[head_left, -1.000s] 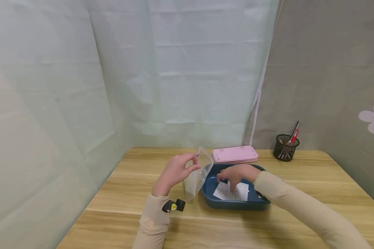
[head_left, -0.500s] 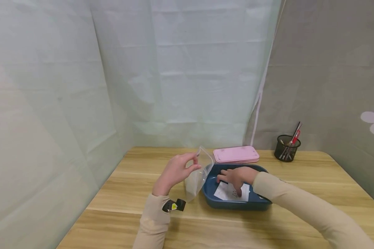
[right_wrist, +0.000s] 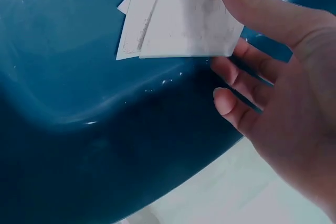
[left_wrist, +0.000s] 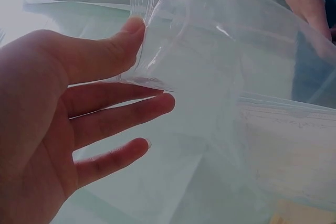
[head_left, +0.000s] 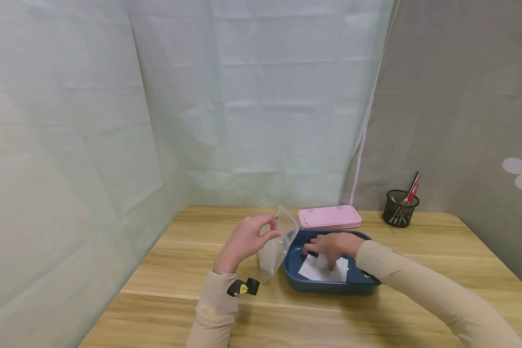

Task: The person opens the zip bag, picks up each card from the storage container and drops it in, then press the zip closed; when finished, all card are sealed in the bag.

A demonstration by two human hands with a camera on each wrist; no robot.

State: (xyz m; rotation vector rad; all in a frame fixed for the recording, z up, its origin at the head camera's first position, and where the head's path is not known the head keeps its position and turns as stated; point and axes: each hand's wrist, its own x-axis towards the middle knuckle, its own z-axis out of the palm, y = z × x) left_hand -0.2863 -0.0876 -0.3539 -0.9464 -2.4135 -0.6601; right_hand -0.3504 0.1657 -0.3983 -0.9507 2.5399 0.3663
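Head view: the left hand [head_left: 245,238] pinches a clear zip-lock bag [head_left: 270,256] near its mouth, just left of a blue basin [head_left: 330,288]; inside, the right hand [head_left: 338,244] pinches white paper slips [head_left: 310,268]. Left wrist: the last two fingers extend apart. Right wrist: the thumb lies across the slips' face.
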